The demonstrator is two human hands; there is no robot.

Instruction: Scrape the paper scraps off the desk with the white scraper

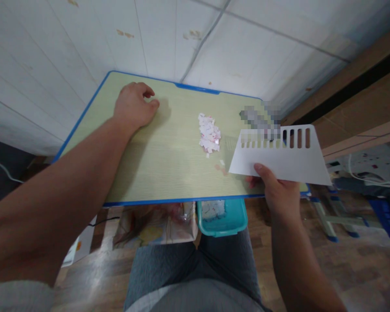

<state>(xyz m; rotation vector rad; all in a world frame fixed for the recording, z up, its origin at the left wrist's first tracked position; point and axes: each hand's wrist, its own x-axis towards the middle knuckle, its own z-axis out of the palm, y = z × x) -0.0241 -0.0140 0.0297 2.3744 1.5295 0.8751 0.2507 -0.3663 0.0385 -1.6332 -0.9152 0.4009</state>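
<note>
My right hand [274,186] grips a white plastic scraper [276,162] by its long plain edge, thumb on top. A row of slots runs along the scraper's far side. It is held above the right part of the table [169,169]. On the table's left part, my left hand [134,104] is held low at or just above the surface, fingers loosely bent and thumb apart, with nothing seen in it. Between the hands lies a small heap of torn white paper scraps [209,134]. One loose scrap [222,162] sits nearer the scraper.
A blurred-out greyish item [256,117] lies at the table's back right, partly behind the scraper. Below the front edge is a turquoise plastic basket [222,227] beside a printed bag [159,227]. A white wall [156,39] borders the table's back; brown boxes [354,99] stand right.
</note>
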